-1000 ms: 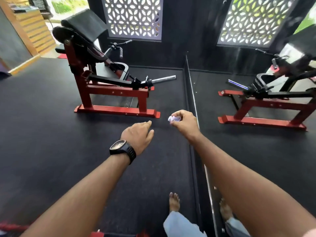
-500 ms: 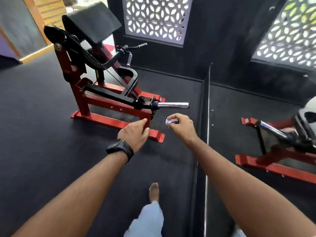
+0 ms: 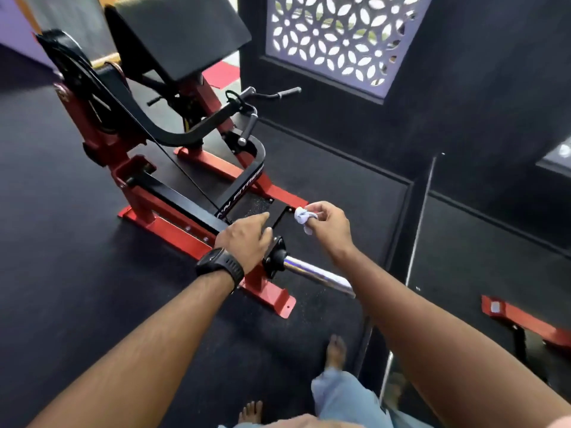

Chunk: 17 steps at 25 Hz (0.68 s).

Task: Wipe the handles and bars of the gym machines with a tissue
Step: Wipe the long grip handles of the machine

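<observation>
A red and black gym machine [image 3: 160, 193] stands on the dark floor ahead of me. Its chrome weight bar [image 3: 315, 273] sticks out toward me, partly hidden behind my right forearm. My right hand [image 3: 329, 227] pinches a small crumpled white tissue [image 3: 304, 217] above and just beyond the bar. My left hand [image 3: 247, 239], with a black watch on the wrist, hovers with relaxed fingers over the black collar [image 3: 275, 257] at the bar's base. The machine's black grip handles [image 3: 250, 125] sit farther back, near the black pad [image 3: 179, 35].
A wall mirror [image 3: 494, 273] on the right starts at a thin metal edge [image 3: 414, 242] and reflects the machine's red base. A patterned white screen [image 3: 336, 35] is set in the black wall behind. My bare feet [image 3: 335, 350] stand on black rubber flooring.
I have stepped closer to the machine, so the chrome bar now lies under my arms. My right hand has kept the tissue, and both hands are now over the bar's base.
</observation>
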Each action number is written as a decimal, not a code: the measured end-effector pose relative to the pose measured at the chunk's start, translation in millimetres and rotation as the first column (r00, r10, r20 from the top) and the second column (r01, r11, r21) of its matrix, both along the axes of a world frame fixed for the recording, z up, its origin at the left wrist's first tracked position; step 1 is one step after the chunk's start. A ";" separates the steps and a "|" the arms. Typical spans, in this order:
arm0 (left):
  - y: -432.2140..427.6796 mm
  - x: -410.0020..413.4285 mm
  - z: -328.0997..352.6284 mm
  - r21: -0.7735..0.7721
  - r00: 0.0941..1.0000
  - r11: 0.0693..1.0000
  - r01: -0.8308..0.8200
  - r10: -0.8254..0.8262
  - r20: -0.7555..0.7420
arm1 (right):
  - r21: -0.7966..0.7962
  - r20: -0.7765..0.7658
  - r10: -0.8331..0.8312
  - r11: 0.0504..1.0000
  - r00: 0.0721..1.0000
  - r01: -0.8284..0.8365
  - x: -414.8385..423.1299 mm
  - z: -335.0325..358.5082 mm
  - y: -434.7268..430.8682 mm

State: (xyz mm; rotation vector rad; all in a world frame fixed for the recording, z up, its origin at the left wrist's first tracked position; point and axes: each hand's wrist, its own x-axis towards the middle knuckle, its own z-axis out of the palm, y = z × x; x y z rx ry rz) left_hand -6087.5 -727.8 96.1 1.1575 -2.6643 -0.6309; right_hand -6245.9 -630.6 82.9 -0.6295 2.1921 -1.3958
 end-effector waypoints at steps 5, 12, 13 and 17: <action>-53.4 -88.8 -27.1 -0.004 0.973 0.974 -0.225 0.225 0.053 | -0.087 0.078 0.243 0.968 0.967 -0.237 -110.0 -32.0 -90.3; -73.9 -171.1 -22.9 0.040 0.830 0.839 -0.543 0.528 0.179 | -0.107 0.298 0.488 0.871 0.821 -0.479 -203.8 -48.4 -172.5; -76.0 -177.8 -22.2 0.040 0.816 0.825 -0.563 0.548 0.182 | -0.106 0.288 0.503 0.862 0.815 -0.495 -208.2 -47.7 -180.3; -89.3 -210.7 -30.4 0.019 0.811 0.826 -0.563 0.548 0.206 | -0.082 0.181 0.577 0.816 0.797 -0.572 -235.3 -58.2 -203.1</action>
